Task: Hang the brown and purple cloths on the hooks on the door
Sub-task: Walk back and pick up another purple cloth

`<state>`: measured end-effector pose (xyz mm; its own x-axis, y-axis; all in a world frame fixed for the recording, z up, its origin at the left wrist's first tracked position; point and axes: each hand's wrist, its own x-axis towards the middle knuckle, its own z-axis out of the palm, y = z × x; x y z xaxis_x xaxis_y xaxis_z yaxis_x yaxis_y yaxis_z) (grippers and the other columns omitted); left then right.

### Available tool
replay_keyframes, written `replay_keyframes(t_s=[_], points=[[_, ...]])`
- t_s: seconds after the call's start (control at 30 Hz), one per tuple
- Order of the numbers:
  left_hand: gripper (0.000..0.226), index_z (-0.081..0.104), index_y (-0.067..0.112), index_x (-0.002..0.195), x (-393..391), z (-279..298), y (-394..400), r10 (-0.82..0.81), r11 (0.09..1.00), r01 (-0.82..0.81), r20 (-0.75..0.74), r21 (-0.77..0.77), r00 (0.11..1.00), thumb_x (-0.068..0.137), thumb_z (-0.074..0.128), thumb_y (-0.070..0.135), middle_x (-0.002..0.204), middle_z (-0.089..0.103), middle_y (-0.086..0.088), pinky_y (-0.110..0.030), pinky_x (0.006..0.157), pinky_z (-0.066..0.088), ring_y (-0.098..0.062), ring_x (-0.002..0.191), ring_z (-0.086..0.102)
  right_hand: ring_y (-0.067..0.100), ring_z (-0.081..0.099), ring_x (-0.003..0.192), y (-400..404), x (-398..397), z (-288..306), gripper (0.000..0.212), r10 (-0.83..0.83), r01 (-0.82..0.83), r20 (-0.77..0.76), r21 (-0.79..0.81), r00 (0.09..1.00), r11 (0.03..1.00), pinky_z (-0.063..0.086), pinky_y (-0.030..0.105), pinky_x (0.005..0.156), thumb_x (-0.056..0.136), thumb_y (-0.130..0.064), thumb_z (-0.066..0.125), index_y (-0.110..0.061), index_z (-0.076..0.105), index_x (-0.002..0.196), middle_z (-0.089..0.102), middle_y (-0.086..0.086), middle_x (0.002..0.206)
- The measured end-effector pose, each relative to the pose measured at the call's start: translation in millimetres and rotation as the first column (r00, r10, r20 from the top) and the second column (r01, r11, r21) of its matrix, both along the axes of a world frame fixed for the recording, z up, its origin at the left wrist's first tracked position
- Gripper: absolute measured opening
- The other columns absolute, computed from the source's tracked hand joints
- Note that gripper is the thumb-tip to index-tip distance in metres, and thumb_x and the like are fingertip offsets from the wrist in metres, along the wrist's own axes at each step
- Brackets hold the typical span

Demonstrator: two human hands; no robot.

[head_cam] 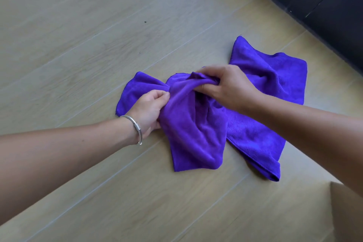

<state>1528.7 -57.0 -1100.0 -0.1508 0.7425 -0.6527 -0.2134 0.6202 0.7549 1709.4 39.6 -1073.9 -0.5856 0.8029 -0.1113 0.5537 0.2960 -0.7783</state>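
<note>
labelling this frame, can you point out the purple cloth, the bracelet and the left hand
purple cloth (196,135): head view, on the hanging fold below both hands
bracelet (135,125): head view, on the silver band at the left wrist
left hand (149,108): head view, on the back of the hand

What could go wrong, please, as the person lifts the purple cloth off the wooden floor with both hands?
1. The purple cloth is bunched where the left hand and right hand pinch it, so it may come up crumpled and hang unevenly.
2. Its far part still lies spread on the floor; lifted from the middle, it could drag.
</note>
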Motion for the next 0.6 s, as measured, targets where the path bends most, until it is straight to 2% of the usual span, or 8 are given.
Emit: replay_keyframes(t_s=[0.07, 0.13, 0.23, 0.3, 0.33, 0.43, 0.5, 0.6], points=[[0.023, 0.062, 0.012, 0.094, 2.7, 10.6, -3.3, 0.01, 0.997, -0.01, -0.003, 0.071, 1.0, 0.096, 0.051, 0.032, 0.083, 0.064, -0.009, -0.027, 0.06, 0.049, -0.017, 0.069, 0.059, 0.012, 0.067, 0.082, 4.8, -1.9, 17.5, 0.02, -0.028, -0.001, -0.093, -0.3, 0.995, 0.954, 0.056, 0.035, 0.075, 0.079, -0.032, 0.075, -0.023, 0.072, 0.097, 0.073, 0.0, 0.088], [0.037, 0.065, 0.011, 0.084, 2.8, 23.4, -9.4, -0.039, 0.988, 0.035, 0.024, 0.147, 0.999, 0.082, 0.061, 0.048, 0.077, 0.064, -0.008, -0.024, 0.057, 0.049, -0.015, 0.066, 0.058, 0.02, 0.07, 0.087, 11.1, 2.6, 35.1, 0.028, 0.014, -0.061, -0.085, -0.578, 0.996, 0.814, 0.057, 0.036, 0.078, 0.073, -0.027, 0.08, -0.018, 0.072, 0.098, 0.074, 0.005, 0.095], [0.057, 0.066, 0.013, 0.078, -7.8, 52.1, -20.0, -0.25, 0.954, 0.236, 0.055, 0.185, 0.967, 0.054, 0.081, 0.062, 0.073, 0.064, -0.003, -0.022, 0.057, 0.046, -0.011, 0.064, 0.057, 0.033, 0.067, 0.097, 16.9, 16.1, 71.0, 0.061, 0.189, -0.067, 0.081, -0.742, 0.979, 0.667, 0.05, 0.047, 0.087, 0.057, -0.04, 0.088, -0.007, 0.068, 0.104, 0.07, 0.018, 0.107], [0.052, 0.071, 0.012, 0.095, -19.7, 75.5, -22.7, -0.381, 0.917, 0.373, 0.031, 0.145, 0.924, 0.054, 0.091, 0.039, 0.095, 0.073, -0.007, -0.028, 0.077, 0.054, -0.019, 0.088, 0.068, 0.034, 0.066, 0.096, 17.1, 21.4, 93.9, 0.068, 0.172, -0.021, 0.124, -0.751, 0.977, 0.66, 0.048, 0.053, 0.091, 0.05, -0.046, 0.089, -0.006, 0.068, 0.1, 0.068, 0.02, 0.108], [0.047, 0.072, 0.016, 0.098, -27.2, 91.1, -22.4, -0.439, 0.892, 0.436, -0.002, 0.122, 0.898, 0.057, 0.09, 0.028, 0.1, 0.073, -0.006, -0.028, 0.081, 0.054, -0.02, 0.094, 0.068, 0.031, 0.067, 0.092, 15.8, 20.6, 109.3, 0.058, 0.098, 0.02, 0.122, -0.717, 0.988, 0.697, 0.049, 0.053, 0.091, 0.051, -0.048, 0.089, -0.011, 0.071, 0.091, 0.07, 0.019, 0.103], [0.021, 0.069, 0.028, 0.074, -43.8, 140.6, -18.9, -0.597, 0.791, 0.611, -0.173, 0.033, 0.783, 0.061, 0.086, 0.025, 0.075, 0.069, 0.012, -0.014, 0.064, 0.048, -0.005, 0.072, 0.064, 0.046, 0.064, 0.077, 5.0, 5.2, 157.0, 0.034, -0.245, 0.2, 0.005, -0.592, 0.97, 0.781, 0.05, 0.061, 0.078, 0.073, -0.047, 0.076, -0.014, 0.07, 0.076, 0.069, 0.026, 0.091], [0.025, 0.057, 0.024, 0.06, -50.8, 168.7, -18.5, -0.656, 0.739, 0.663, -0.354, -0.122, 0.666, 0.064, 0.08, 0.032, 0.059, 0.055, 0.013, -0.014, 0.05, 0.039, -0.005, 0.053, 0.051, 0.063, 0.052, 0.064, -2.3, -8.8, 190.2, 0.038, -0.308, 0.225, -0.076, -0.522, 0.948, 0.822, 0.043, 0.061, 0.052, 0.082, -0.049, 0.066, -0.012, 0.066, 0.076, 0.066, 0.03, 0.081], [0.03, 0.049, 0.017, 0.064, -61.5, 208.2, -30.2, -0.748, 0.644, 0.669, -0.49, -0.372, 0.447, 0.073, 0.071, 0.036, 0.059, 0.047, 0.003, -0.025, 0.051, 0.035, -0.016, 0.052, 0.044, 0.047, 0.05, 0.043, -8.6, -31.5, 258.2, 0.038, -0.384, 0.269, -0.18, -0.456, 0.906, 0.848, 0.039, 0.04, 0.036, 0.09, -0.047, 0.057, -0.014, 0.063, 0.072, 0.062, 0.016, 0.064]])
